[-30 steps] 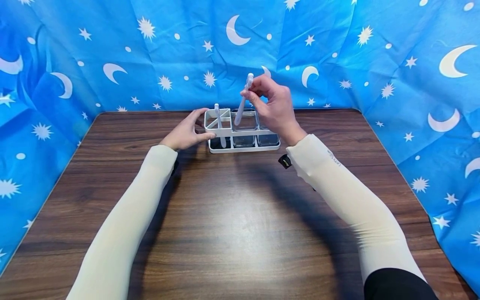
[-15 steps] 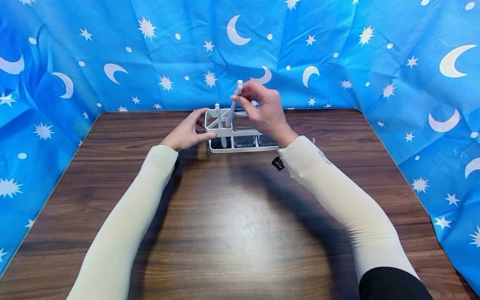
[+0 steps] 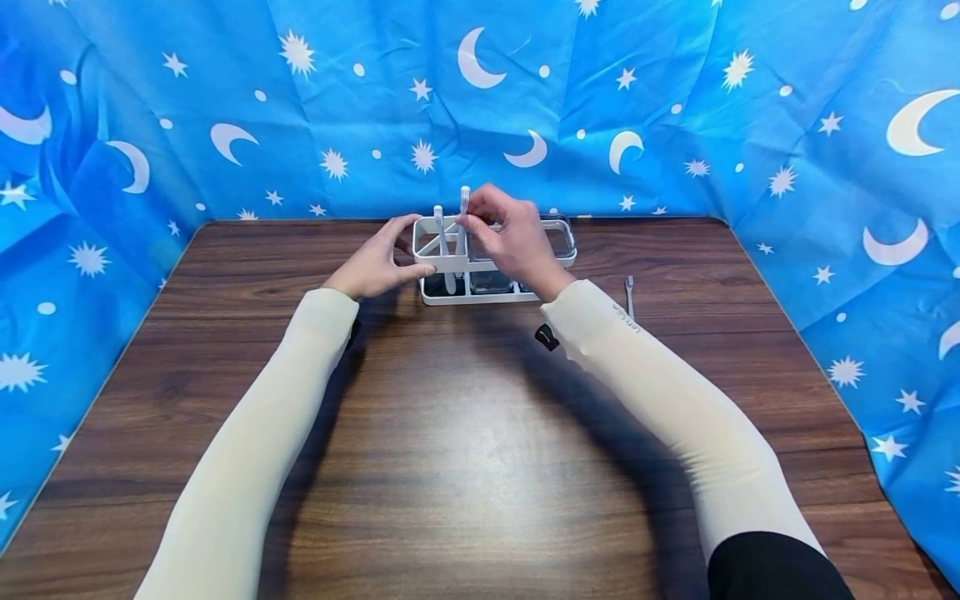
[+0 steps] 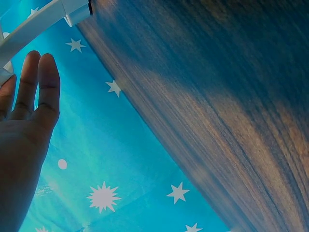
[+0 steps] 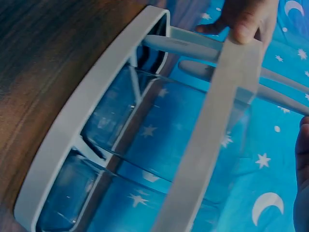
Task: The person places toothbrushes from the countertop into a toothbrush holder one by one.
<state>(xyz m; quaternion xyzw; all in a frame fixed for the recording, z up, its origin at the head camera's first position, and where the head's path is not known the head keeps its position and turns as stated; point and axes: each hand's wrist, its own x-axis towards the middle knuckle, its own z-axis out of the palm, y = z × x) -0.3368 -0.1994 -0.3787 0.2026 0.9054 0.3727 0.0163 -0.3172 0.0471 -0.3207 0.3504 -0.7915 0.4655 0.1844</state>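
A white toothbrush holder (image 3: 448, 264) with divided compartments and clear cups (image 3: 491, 282) stands at the back of the table. My left hand (image 3: 375, 260) grips its left end, thumb on the front bar and fingers behind. One toothbrush (image 3: 439, 223) stands bristle end up in the left compartments. Just right of it, my right hand (image 3: 512, 237) pinches a second toothbrush (image 3: 464, 200) near its head. In the right wrist view, that brush's handle (image 5: 193, 69) passes behind the top bar, its lower end hanging above the base. The right hand hides part of the cups.
Another toothbrush (image 3: 630, 296) lies on the wooden table (image 3: 480, 433) to the right, partly covered by the right sleeve (image 3: 652, 375). A blue cloth (image 3: 360, 108) with moons and stars hangs close behind the holder and along both sides.
My right hand has carried its toothbrush left and down from over the middle cup into the divided left section. The toothbrush on the table has come into view. The left hand stays in place.
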